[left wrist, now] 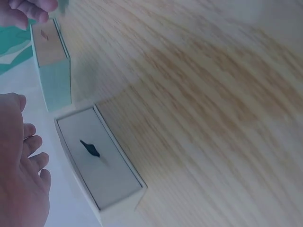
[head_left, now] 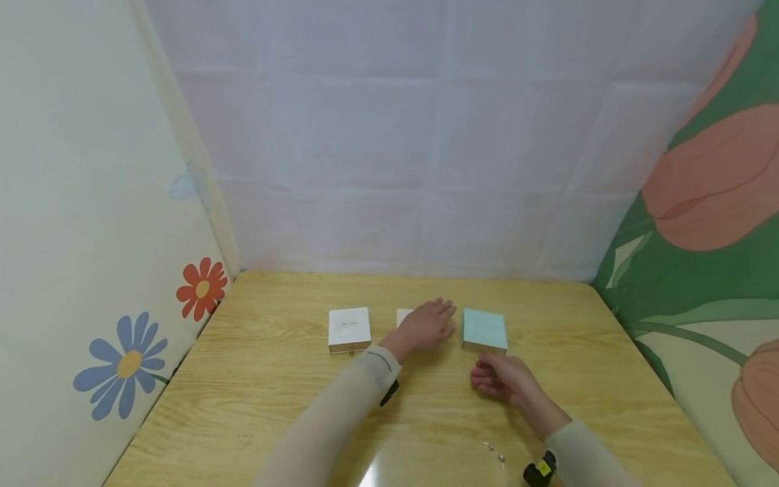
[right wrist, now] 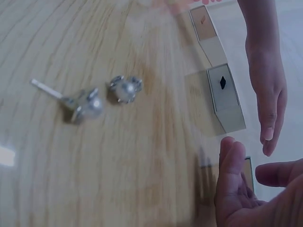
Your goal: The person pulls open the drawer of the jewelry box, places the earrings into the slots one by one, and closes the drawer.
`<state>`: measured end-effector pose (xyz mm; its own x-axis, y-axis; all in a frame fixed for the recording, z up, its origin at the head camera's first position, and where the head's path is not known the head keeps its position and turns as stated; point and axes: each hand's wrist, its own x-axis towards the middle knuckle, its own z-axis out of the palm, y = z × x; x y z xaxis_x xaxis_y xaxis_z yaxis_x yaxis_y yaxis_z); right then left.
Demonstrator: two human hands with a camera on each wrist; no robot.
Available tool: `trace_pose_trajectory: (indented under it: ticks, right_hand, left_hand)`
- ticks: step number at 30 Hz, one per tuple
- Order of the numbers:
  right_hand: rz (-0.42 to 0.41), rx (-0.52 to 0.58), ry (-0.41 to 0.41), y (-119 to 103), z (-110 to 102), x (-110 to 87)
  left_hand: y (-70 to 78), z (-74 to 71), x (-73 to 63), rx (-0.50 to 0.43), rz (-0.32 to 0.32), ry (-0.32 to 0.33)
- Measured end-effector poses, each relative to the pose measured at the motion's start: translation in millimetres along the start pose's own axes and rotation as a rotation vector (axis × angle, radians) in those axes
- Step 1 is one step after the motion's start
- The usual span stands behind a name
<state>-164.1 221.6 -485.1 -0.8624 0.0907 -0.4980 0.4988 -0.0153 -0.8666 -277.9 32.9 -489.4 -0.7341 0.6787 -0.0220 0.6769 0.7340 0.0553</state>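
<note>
Wood-grain tabletop [head_left: 243,406], left hand [head_left: 425,325] and right hand [head_left: 504,380] grasping nothing: pearl stud earrings [head_left: 501,458], lower right of frame, could scatter should the right sleeve [head_left: 584,453] drag

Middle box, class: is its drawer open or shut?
Shut: the drawer front, with its dark tab, sits within the box edges, not pulled out.

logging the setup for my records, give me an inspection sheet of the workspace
Surface: wood-grain table, bright reflection nearest the viewer
Job's things: two pearl-topped studs lying apart; left white box, middle pale box and mint box in a row, drawers closed
Clutter: nothing seen
Grippers: left hand partly hides the middle pale box in the head view, fingers extended; right hand near the mint box, fingers bent, holding nothing
Cables: nothing seen
Surroundings: flower-print sheet left, pale sheet behind, tulip-print sheet right
</note>
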Motion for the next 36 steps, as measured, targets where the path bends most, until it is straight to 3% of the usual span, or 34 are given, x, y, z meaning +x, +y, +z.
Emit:
trace_pose_trajectory:
  ticks: [19,36]
  right_hand:
    - [0.041,0.002,0.032,4.9,-19.5,13.8]
    - [0.028,0.058,0.034,-0.2,-16.3,20.8]
  left_hand:
    - [16.1,13.6,21.1,0.005,0.015,-0.001]
    - [23.4,16.7,27.5,0.039,0.010,-0.032]
